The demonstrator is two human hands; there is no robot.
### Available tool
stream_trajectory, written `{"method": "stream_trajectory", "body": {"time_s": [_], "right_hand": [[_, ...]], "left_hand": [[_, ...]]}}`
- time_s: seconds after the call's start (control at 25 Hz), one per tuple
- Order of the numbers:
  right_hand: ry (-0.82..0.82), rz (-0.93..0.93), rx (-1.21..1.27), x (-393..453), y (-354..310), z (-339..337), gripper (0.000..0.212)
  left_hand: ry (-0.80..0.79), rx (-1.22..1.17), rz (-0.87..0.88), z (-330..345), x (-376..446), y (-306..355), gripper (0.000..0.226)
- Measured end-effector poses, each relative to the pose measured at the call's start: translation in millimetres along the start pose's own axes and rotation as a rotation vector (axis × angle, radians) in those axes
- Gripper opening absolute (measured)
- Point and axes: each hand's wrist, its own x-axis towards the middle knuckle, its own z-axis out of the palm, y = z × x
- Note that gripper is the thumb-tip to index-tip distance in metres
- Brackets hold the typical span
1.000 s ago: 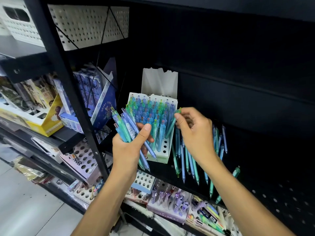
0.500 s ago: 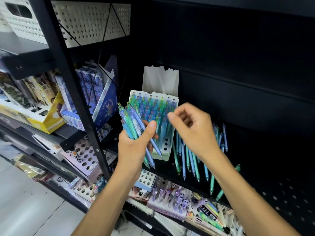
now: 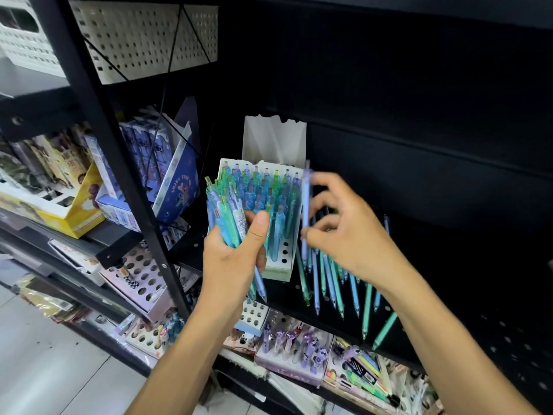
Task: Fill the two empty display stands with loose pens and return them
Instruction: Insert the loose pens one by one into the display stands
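Left hand (image 3: 233,259) gripping pen bundle (image 3: 227,214), blurred right hand (image 3: 344,235) seemingly pinching one pen (image 3: 305,211)

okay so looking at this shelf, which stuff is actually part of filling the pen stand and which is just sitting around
Part of the job:
- white holed display stand
- blue-green pen bundle in left hand
- lilac pen pinched by right hand
- loose pens on black shelf

Lying about:
- yellow box
- blue cartoon boxes
- purple pen tray

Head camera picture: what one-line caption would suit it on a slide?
Left hand grips a bundle of pens while right hand pinches one pen beside the white display stand.
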Motion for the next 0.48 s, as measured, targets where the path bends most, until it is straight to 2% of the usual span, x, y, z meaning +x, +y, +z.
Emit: {"method": "stream_trajectory", "body": {"time_s": [0.16, 0.28, 0.48], "right_hand": [[0.286, 0.040, 0.139, 17, 20, 6, 0.020], [0.327, 0.018, -0.014, 22, 32, 21, 0.016], [0.285, -0.040, -0.207, 25, 33, 26, 0.012]], "left_hand": [[0.045, -0.053, -0.023, -4, 2, -2, 0.030], [0.045, -0.052, -0.033, -5, 1, -6, 0.030], [0.043, -0.041, -0.038, -7, 1, -9, 0.032]]}}
